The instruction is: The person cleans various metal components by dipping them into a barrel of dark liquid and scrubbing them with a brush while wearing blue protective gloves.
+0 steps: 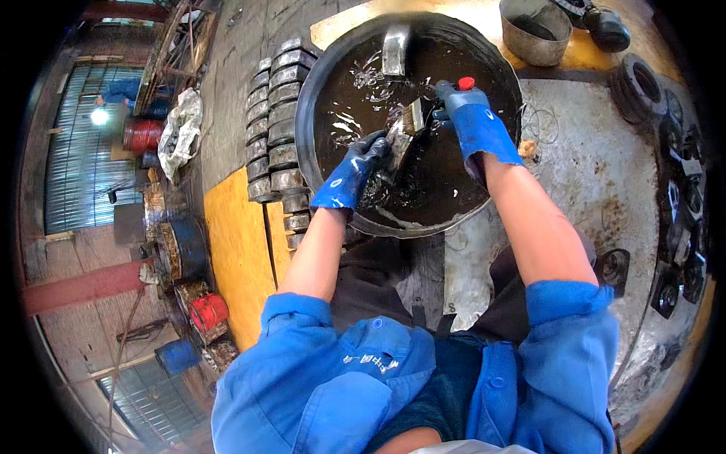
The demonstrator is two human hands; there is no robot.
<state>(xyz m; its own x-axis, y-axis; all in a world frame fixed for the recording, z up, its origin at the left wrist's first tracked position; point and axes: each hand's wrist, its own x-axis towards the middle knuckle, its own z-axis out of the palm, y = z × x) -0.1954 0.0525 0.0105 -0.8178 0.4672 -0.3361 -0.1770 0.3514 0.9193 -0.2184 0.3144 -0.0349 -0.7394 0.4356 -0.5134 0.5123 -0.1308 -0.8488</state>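
A round black basin (pixel 305 125) of dark, oily-looking liquid stands in front of me. My left hand (pixel 358 168), in a blue glove darkened over the fingers, is closed on a wet, shiny metal block (pixel 398 145) low over the liquid. In my right hand (pixel 467 107), also gloved in blue, is a paintbrush (pixel 414 118); its red handle end sticks up past the fingers. The bristles are at the block's upper end. Another curved metal block (pixel 395 50) rests at the basin's far side, partly in the liquid.
Left of the basin, curved metal blocks (pixel 283 113) are stacked in rows. A metal pot (pixel 535 34) stands at the far right. Black rings (pixel 641 85) and dark round parts (pixel 690 200) lie along the right side. A red reel (pixel 142 134) is at far left.
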